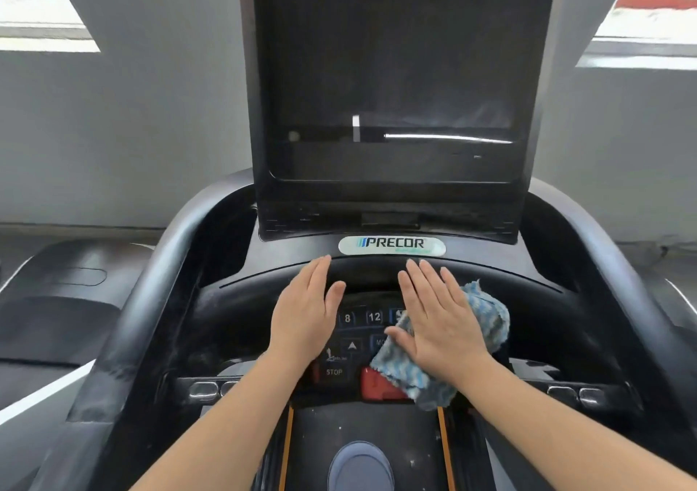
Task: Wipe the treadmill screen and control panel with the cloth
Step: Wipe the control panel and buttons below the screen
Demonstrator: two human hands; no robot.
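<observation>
Your right hand (439,321) is flat, fingers spread a little, pressing the cloth (449,351) down on the control panel (362,324). It is not pinching the cloth — just holding it under the palm. The cloth is blue and white, and it sticks out from under your hand at 3 o'clock and at 6 o'clock. Your left hand (307,317) is flat too, fingers close together, with nothing in it. It sits at 9 o'clock from the right hand, over the left side of the panel; I cannot tell if it is touching.

I think you are on the panel step now. The cloth covers only the right part of the buttons, so the next move looks like a slide toward 9 o'clock across the keys. Your left hand is in the way there, so it would need to lift first. Press softly, because the buttons could get pushed.

The screen (396,75) is up at 12 o'clock, dark, with bright streaks of light on it. I cannot tell if it is clean yet.

You can read a few things. The badge (392,245) above the panel says "PRECOR". The keys between your hands show "8" and "12". Lower down there is an up arrow, letters that look like "MO" partly hidden, and "STOP" beside a red button (371,383).
</observation>
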